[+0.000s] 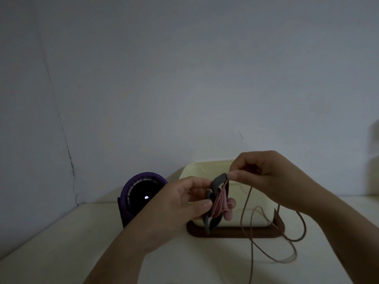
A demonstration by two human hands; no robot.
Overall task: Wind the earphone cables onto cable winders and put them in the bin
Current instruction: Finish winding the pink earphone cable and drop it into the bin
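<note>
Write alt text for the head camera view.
A left hand holds a grey cable winder partly wrapped with pink earphone cable, while the right hand pinches the cable at the winder's top. Loose cable trails onto the white table before a cream bin; a purple fan stands left.

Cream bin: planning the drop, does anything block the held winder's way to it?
Nothing visible. The left hand grips the grey cable winder in front of the open cream plastic bin; loose pink earphone cable trails from the right hand.
</note>
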